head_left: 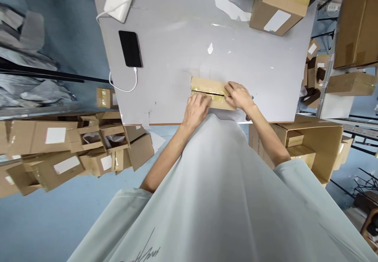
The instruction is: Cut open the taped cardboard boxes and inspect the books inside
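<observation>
A small cardboard box [214, 85] lies near the table's front edge, with clear yellowish tape along its top. The tape is split by a dark narrow gap between the two top flaps. Curled over the box's left end, my left hand [196, 109] has its fingertips at the gap. My right hand [238, 95] grips the right end, fingers bent over the flap edges. What lies inside the box is hidden. Beside my right wrist, a small tool with a red and black end [248, 117] is mostly covered by the forearm; its kind is unclear.
On the grey table [171, 57] are a black phone [130, 48] on a white cable, a white charger-like device [119, 0] and a larger taped box [280, 6]. Cardboard boxes [56, 136] crowd the floor at left. A big open carton [321, 140] holding smaller boxes stands at right.
</observation>
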{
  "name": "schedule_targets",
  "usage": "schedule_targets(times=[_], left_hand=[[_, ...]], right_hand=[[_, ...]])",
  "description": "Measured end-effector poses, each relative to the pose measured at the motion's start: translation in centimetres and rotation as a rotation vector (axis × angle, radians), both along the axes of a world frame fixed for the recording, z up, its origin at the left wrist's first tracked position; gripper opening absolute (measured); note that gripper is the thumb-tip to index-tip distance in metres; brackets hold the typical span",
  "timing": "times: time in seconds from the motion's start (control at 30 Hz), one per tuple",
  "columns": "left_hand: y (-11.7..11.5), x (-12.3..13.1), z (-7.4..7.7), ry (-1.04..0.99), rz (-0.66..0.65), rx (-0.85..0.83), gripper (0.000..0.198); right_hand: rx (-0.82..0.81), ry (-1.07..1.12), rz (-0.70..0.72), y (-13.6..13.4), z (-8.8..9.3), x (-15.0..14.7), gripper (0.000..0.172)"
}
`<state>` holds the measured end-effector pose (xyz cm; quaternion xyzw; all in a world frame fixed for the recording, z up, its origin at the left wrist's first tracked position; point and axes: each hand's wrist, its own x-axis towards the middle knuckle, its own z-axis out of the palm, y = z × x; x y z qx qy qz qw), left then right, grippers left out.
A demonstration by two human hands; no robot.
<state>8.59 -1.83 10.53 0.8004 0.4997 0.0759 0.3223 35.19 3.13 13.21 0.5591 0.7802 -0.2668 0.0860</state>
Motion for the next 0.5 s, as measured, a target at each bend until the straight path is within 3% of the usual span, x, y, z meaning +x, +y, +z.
schedule_targets(times=[0.17,0.27,0.4,0.5], left_hand=[[0.8,0.6,-0.3,-0.043,-0.07,0.041,0.063],[1.3,0.8,-0.4,-0.017,-0.084,0.071,0.052],[0.3,0.4,-0.3,-0.011,-0.135,0.096,0.026],[-1.6,0.1,-0.6,-0.008,-0.198,0.068,0.027]], right_hand=[[-0.016,0.064,-0.101,1.4,1.1,0.4,0.047],[0.027,0.112,-0.179,2.4,0.7,1.0,0.046],[0.12,0.125,-0.301,3.7,-1.2,2.0,0.051],[0.125,0.14,-0.374,4.5,-3.7,2.4,0.052]])
